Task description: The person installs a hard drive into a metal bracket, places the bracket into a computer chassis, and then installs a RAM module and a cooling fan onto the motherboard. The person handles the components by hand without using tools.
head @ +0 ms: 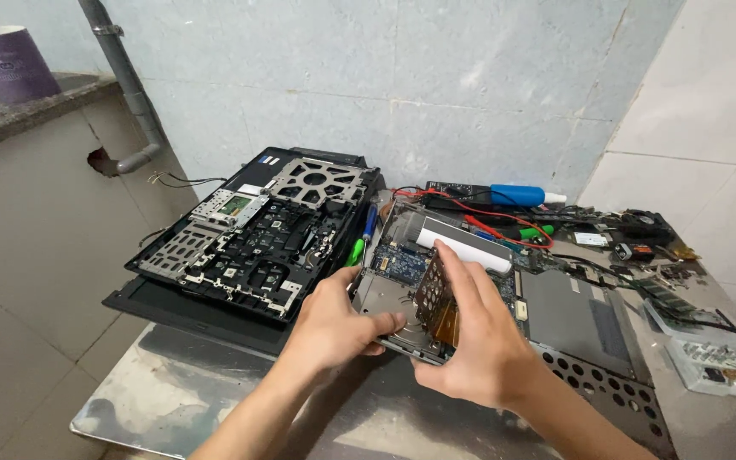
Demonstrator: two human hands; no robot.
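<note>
While tilted up off the table (172,392), laptop base frame (402,294) pinched between both hands: left hand (334,328) clamped on near edge, right hand (479,341) gripping small circuit board (434,298); stiff, light, fragile, best held by edges; stripped laptop chassis (257,230) left of hands

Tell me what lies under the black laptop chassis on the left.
Under the black laptop chassis a flat black panel sticks out along its near edge, resting on the metal table. The chassis covers the rest.

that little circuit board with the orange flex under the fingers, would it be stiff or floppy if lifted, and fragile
The small circuit board under the right hand looks thin and rigid, probably light. Its orange flex would likely bend and tear easily. Exposed parts suggest it is fragile.
</note>
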